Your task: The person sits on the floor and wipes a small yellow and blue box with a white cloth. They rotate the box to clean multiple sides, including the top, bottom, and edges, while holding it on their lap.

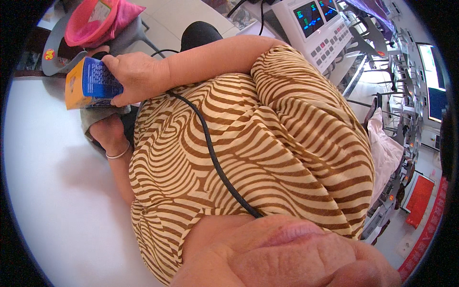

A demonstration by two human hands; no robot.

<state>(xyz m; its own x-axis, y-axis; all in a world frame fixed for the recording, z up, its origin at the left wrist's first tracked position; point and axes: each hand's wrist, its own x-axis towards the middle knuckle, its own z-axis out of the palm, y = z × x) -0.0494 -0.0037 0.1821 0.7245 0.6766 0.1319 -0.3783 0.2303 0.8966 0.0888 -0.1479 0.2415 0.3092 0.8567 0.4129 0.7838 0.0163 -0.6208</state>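
Note:
My right hand (138,77) holds a cardboard box (102,80), with thumb and fingers around its side. The box has a blue printed side and a yellow-orange end. My right arm reaches across in front of a brown-and-cream striped shirt (222,136). At the left, my left hand (107,131) shows only partly, below the box; a thin bracelet (118,153) circles the wrist. Grey cloth (89,120) hides its fingers, so I cannot tell whether it holds anything. A black cable (211,150) hangs down over the shirt front.
A pink plastic basin (91,28) with pink material sits on a grey plastic chair (57,53). A white electronic console (312,32) with two screens and rows of keys stands upper right. Chairs and equipment fill the right side, near pale pink cloth (383,147). A white surface (46,179) spans the left.

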